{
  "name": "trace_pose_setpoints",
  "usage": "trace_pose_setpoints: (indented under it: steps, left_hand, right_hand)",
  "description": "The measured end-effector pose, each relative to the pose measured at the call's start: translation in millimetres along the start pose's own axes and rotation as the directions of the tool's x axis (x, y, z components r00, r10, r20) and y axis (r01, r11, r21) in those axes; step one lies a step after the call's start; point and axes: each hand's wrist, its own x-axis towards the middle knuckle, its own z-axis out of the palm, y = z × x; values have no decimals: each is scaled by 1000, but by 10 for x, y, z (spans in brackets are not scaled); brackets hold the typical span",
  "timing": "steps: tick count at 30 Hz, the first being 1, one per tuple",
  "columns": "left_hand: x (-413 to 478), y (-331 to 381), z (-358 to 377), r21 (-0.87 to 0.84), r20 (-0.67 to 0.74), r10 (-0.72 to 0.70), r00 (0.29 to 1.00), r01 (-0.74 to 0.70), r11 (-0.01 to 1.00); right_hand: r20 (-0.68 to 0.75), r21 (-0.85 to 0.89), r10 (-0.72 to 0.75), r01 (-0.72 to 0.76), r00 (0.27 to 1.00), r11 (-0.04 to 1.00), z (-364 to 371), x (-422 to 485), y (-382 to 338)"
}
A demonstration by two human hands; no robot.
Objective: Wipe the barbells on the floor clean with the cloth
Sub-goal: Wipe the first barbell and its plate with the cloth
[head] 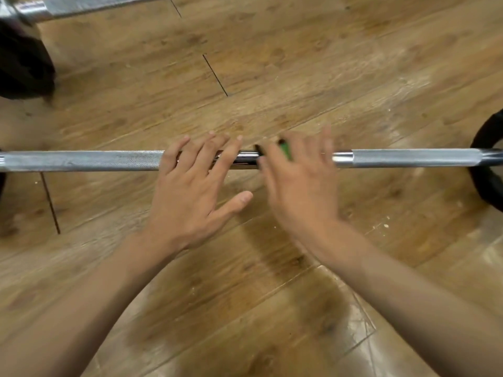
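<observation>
Two bare forearms are entering from 7 and 5 o'clock and converging toward the centre above the wooden floor [299, 77]. The left hand [190, 191] is lying released just left of centre: four fingers are spreading straight and resting across the near barbell [81, 160], and the thumb is pointing toward 3 o'clock, clear of the bar. The right hand [299, 186] is sitting just right of centre, near the left thumb tip and heavily motion-blurred. Its palm is covering the bar and its fingers are pointing toward 12 o'clock. The green-and-black cloth [285, 151] is showing only as a small patch between that hand's thumb and forefinger, lying against the bar at centre. Cannot tell whether the right hand is gripping it or only pressing it flat. The near barbell is stretching straight from 9 to 3 o'clock, with knurled grey sections on either side and a smooth shiny section under the hands. A black plate [487, 180] is showing at its 3 o'clock end, cut off by the frame edge. Farther off, at 11 o'clock, a second barbell [95, 5] is running along the top edge, with a dark plate [21, 63] sitting below it at 10 o'clock.
</observation>
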Motion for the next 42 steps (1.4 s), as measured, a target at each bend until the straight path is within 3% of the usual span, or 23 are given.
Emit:
trace_pose_setpoints:
  steps: [3, 5, 11, 17, 19, 22, 24, 26, 30, 36, 42]
  left_hand:
    - [50, -56, -10, 8, 1, 20, 1000, -20, 1000]
    - [79, -86, -11, -3, 3, 22, 1000, -22, 1000]
    - [135, -76, 59, -44, -58, -28, 998, 26, 999]
    - [133, 5, 46, -119, -57, -120, 991, 113, 986]
    - [137, 37, -4, -130, -24, -140, 990, 136, 982]
    - [82, 66, -92, -138, 60, -129, 990, 137, 981]
    - [51, 82, -136, -148, 61, -136, 989, 144, 979]
    - [26, 98, -147, -142, 58, -139, 989, 146, 979]
    - [2, 152, -140, -98, 71, -122, 990, 129, 987]
    - [-101, 356, -207, -18, 125, -198, 972, 202, 979]
    - [-73, 621, -284, 73, 236, -272, 933, 262, 962]
  right_hand:
    - [-26, 38, -151, 152, 988, 988, 117, 74, -167]
    - [-17, -26, -153, 153, 988, 988, 66, 65, 102]
    - [-38, -173, 183, -187, 982, 967, -268, -201, 1252]
    - [22, -89, 366, -363, 930, 928, -213, -146, 1086]
    - [100, -187, 343, -321, 934, 928, -302, -158, 1110]
    - [254, -318, 231, -145, 939, 937, -488, -218, 1199]
    - [282, -361, 148, -39, 948, 932, -547, -229, 1273]
    - [247, -348, 124, -32, 961, 937, -550, -256, 1307]
    - [34, -199, 142, -132, 989, 971, -367, -382, 1274]
    - [-99, -58, -172, 167, 980, 984, -347, -401, 1565]
    - [-141, 7, -121, 123, 983, 992, -259, -191, 1489]
